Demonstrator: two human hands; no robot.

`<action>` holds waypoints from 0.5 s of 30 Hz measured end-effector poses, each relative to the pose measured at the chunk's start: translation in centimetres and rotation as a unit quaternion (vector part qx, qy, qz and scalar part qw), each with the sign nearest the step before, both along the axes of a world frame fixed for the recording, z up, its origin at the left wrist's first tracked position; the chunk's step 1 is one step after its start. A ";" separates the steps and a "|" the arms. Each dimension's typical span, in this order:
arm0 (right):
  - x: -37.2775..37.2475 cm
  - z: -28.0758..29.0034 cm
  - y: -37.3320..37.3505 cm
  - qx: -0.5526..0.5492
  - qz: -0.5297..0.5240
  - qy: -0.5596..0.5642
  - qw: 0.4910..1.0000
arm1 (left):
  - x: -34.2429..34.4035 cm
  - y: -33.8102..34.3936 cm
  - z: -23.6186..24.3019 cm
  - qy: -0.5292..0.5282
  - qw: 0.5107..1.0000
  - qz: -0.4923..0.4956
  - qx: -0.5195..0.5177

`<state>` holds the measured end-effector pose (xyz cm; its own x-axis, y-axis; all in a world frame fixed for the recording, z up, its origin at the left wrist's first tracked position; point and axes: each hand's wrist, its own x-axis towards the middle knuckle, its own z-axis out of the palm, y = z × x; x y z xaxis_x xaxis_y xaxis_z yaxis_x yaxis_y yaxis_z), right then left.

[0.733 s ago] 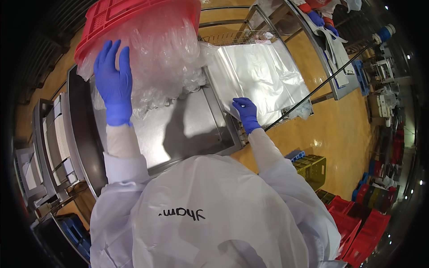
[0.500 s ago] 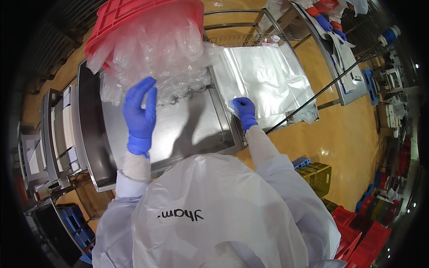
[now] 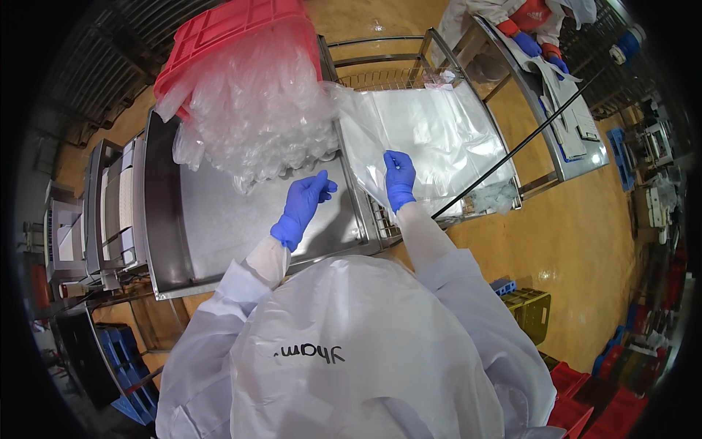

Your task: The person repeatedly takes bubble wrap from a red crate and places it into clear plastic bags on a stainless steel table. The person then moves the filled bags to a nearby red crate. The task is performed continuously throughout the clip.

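Right hand [image 3: 398,180] pinches a clear sheet [image 3: 363,132] so it lifts off the pile [image 3: 453,143] below; left hand [image 3: 306,203] nearby, can't tell its grip.

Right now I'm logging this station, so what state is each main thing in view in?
Left hand: gloved, fingers loosely bent, nothing seen in it.
Right hand: gloved, pinching the clear plastic sheeting.
Clear plastic sheeting: mostly laid flat, left edge raised at the right hand.
Red crate: tipped, mouth toward the metal table.
Clear plastic heap: crumpled, spilling from crate onto table.
Metal table: partly covered.
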<state>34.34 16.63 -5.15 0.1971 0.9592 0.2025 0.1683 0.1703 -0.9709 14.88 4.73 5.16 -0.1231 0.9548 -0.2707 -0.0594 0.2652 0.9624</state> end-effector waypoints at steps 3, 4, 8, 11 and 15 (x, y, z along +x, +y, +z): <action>1.6 3.1 -1.5 0.053 0.049 -0.074 0.995 | 2.9 2.8 -0.2 -0.103 0.986 0.021 -0.132; 2.1 3.7 -2.2 0.063 0.069 -0.103 0.990 | 4.1 4.0 -0.8 -0.098 0.985 0.032 -0.136; 3.8 4.9 -4.9 0.142 0.117 -0.242 0.953 | 7.3 8.5 -1.9 -0.032 0.971 0.044 -0.232; 4.1 5.3 -6.4 0.111 0.169 -0.293 0.935 | 5.1 10.0 -8.7 0.051 0.993 -0.045 -0.092; 4.9 6.5 -6.4 -0.057 0.167 -0.149 0.973 | 7.0 9.1 -6.7 -0.139 0.986 0.007 -0.087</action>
